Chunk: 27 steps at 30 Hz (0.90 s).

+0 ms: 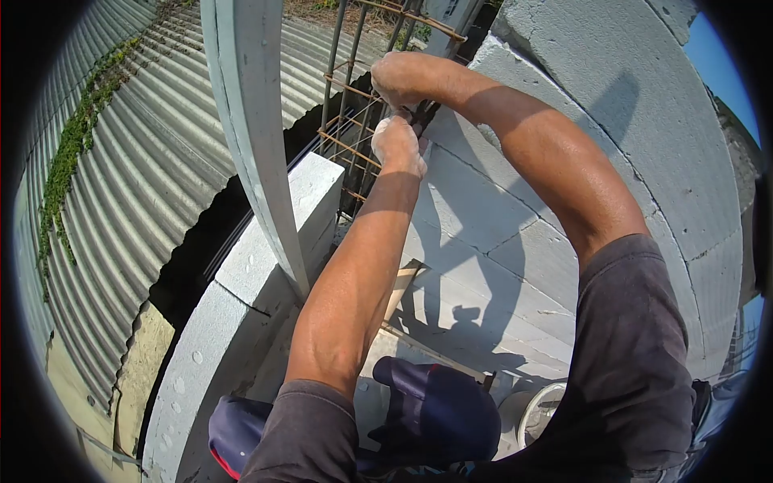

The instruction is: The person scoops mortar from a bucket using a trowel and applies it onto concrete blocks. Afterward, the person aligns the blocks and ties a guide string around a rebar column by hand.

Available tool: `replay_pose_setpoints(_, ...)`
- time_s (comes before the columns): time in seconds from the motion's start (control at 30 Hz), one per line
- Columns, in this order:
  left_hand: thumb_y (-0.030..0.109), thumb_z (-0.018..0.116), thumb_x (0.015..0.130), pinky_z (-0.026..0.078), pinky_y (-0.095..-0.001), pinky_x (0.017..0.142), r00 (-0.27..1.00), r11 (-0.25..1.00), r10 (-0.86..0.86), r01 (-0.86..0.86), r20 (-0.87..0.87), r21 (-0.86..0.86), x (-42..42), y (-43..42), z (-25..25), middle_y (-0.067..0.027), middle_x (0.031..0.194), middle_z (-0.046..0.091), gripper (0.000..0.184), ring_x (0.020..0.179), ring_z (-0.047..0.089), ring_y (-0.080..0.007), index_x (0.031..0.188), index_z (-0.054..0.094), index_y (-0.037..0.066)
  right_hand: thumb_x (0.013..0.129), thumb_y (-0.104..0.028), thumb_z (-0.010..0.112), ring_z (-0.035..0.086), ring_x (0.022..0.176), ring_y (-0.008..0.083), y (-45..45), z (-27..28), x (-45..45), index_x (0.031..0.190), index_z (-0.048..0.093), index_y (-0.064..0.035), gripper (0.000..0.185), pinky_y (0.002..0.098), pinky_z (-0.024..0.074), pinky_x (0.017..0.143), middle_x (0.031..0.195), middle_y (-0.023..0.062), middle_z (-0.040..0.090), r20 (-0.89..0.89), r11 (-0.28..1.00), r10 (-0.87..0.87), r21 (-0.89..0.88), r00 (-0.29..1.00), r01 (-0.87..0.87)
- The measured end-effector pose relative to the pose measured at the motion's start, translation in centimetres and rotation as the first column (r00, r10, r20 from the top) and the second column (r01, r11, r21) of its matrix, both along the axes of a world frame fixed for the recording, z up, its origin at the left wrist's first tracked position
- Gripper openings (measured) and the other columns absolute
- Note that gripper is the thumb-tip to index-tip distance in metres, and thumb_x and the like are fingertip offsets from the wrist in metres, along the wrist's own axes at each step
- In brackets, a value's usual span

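Observation:
My left hand (398, 146), dusted white, is closed beside the rusty rebar cage (352, 109), close to the edge of the block wall. Just above it, my right hand (396, 79) bends down toward the same spot with its fingers curled. What either hand grips is hidden behind the hands. The cage stands upright between the low block wall (316, 187) and the tall wall of pale blocks (475, 205). Thin wires or rods run near the cage, left of my hands.
A pale upright post (251, 121) stands left of my left arm. Corrugated roofing (165, 153) with green growth lies beyond the low wall, across a dark gap. A white bucket (541, 412) and wooden pieces (403, 288) are below.

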<state>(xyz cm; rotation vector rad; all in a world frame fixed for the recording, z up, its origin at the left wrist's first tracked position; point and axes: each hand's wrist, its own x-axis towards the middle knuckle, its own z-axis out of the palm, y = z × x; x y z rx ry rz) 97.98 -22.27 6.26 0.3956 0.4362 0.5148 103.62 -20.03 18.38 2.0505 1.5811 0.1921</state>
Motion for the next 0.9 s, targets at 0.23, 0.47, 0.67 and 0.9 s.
replay_pose_setpoints(0.23, 0.015, 0.060, 0.090, 0.051, -0.0381, 0.082, 0.996, 0.999, -0.032, 0.033, 0.078, -0.011, 0.5, 0.5, -0.6, -0.0036, 0.094, 0.065, 0.013, 0.085, 0.062, -0.0179, 0.101, 0.061, 0.008, 0.070, -0.011, 0.077, 0.069, 0.098, 0.0328, 0.3, -1.6, 1.3, 0.100, 0.075, -0.0049, 0.031, 0.0416, 0.0567, 0.079, 0.104, 0.0166, 0.072, 0.085, 0.992, -0.113, 0.065, 0.990, 0.107)
replay_pose_setpoints(0.47, 0.016, 0.064, 0.089, 0.049, -0.0311, 0.060, 0.995, 1.000, -0.020, 0.022, 0.094, -0.018, -0.6, 0.2, 0.1, -0.0063, 0.091, 0.067, 0.013, 0.073, 0.063, -0.0159, 0.094, 0.065, 0.004, 0.075, -0.011, 0.065, 0.070, 0.092, 0.0347, -2.6, 0.2, -4.3, 0.091, 0.075, -0.0035, 0.020, 0.0421, 0.0568, 0.077, 0.095, 0.0180, 0.072, 0.111, 0.992, -0.091, 0.097, 0.990, 0.080)
replay_pose_setpoints(0.67, 0.022, 0.065, 0.092, 0.052, -0.0270, 0.064, 0.964, 0.995, -0.098, 0.091, 0.248, 0.040, -1.0, 0.6, -1.2, -0.0044, 0.090, 0.067, 0.021, 0.070, 0.062, -0.0150, 0.102, 0.066, 0.003, 0.080, -0.008, 0.058, 0.069, 0.093, 0.0354, -7.8, -1.2, -5.4, 0.091, 0.074, -0.0026, 0.020, 0.0441, 0.0558, 0.080, 0.097, 0.0193, 0.071, -0.052, 0.939, -0.183, 0.286, 0.982, 0.190)
replay_pose_setpoints(0.9, 0.019, 0.066, 0.090, 0.054, -0.0324, 0.081, 0.955, 0.896, -0.290, 0.291, -0.053, 0.336, -8.6, 0.3, -0.7, -0.0072, 0.119, 0.060, 0.047, 0.096, 0.062, -0.0180, 0.133, 0.052, 0.008, 0.082, -0.006, 0.053, 0.067, 0.094, 0.0413, -13.3, -3.0, -5.7, 0.091, 0.070, -0.0001, 0.020, 0.0479, 0.0527, 0.085, 0.094, 0.0246, 0.068, -0.244, 0.823, -0.179, 0.494, 0.953, 0.281)
